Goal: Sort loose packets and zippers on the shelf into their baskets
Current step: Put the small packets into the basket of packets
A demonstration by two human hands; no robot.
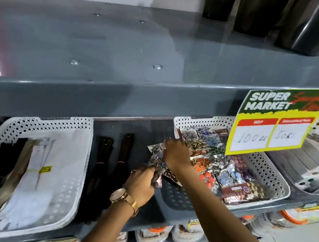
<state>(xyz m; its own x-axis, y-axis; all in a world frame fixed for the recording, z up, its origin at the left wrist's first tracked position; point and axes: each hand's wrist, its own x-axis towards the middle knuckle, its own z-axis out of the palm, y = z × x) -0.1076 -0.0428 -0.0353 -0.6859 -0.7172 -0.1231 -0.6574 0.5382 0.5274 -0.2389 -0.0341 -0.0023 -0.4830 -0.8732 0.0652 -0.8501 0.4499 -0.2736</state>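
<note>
A loose clear packet of coloured buttons (pixel 155 156) lies on the grey shelf between two white baskets. My right hand (pixel 176 155) pinches its top edge. My left hand (pixel 141 183), with a watch on the wrist, grips the lower end of the loose packets (pixel 158 177). The right basket (pixel 279 184) holds several shiny button packets (pixel 228 173). The left basket (pixel 81 126) holds bundled zippers in black, tan and white (pixel 23 173). Two dark zipper bundles (pixel 113 159) lie loose on the shelf between the baskets.
A "Super Market" price sign (pixel 277 124) hangs from the upper shelf's edge (pixel 116 94) over the right basket. Dark bins (pixel 311 26) stand on the upper shelf. Grey boxed goods (pixel 317 161) sit at far right. Jars and packets (pixel 155 237) fill the shelf below.
</note>
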